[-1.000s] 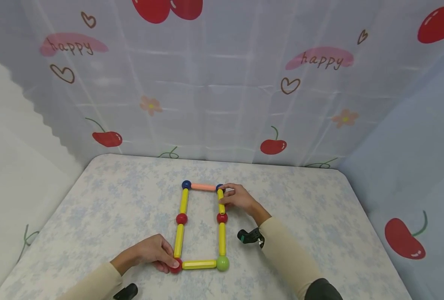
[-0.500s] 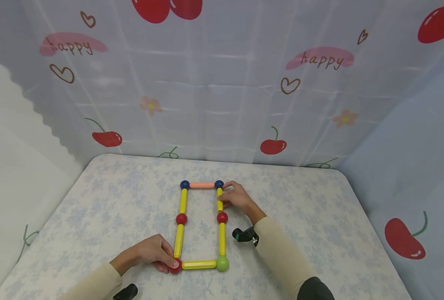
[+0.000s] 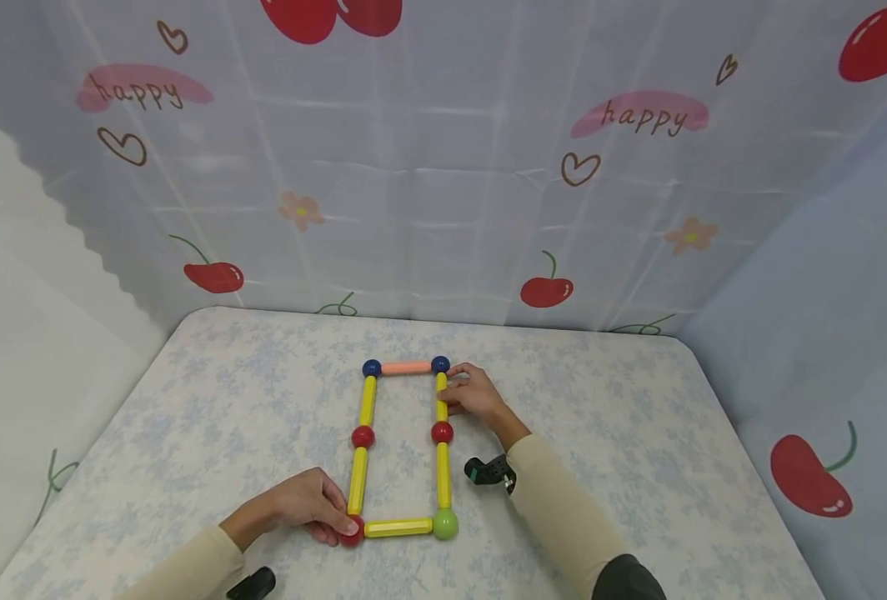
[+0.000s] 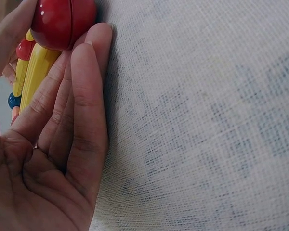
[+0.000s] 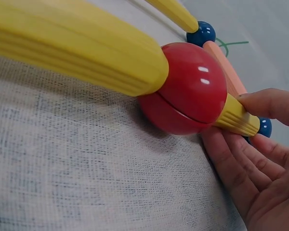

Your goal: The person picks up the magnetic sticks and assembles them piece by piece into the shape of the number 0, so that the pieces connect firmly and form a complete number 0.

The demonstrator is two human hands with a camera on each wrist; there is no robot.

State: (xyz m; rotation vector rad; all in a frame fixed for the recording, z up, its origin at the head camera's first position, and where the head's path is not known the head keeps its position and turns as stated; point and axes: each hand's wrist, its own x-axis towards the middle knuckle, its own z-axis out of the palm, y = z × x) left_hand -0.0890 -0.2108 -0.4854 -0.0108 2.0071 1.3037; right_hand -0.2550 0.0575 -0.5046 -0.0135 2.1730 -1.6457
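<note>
Rods and balls form a long rectangle on the table. At its near left corner my left hand (image 3: 304,504) holds a red ball (image 3: 352,533) between thumb and fingers. My right hand (image 3: 477,396) pinches the far right yellow rod (image 5: 238,116), which touches the right-side red ball (image 5: 185,89). Beyond that rod sits a blue ball (image 3: 440,364), joined by a pink rod (image 3: 406,367) to another blue ball (image 3: 372,368). Down the left side run yellow rods and a red ball (image 3: 363,437). A green ball (image 3: 445,524) marks the near right corner.
A pale, blue-patterned cloth covers the table (image 3: 601,400). Behind it hangs a curtain (image 3: 443,200) printed with cherries and hearts. A black wrist-camera mount (image 3: 488,472) juts out below the right forearm, close to the right-side rods.
My right hand has brought the far right yellow rod into line with the red ball below it, and the gap between them has closed. The left hand has stayed in place.
</note>
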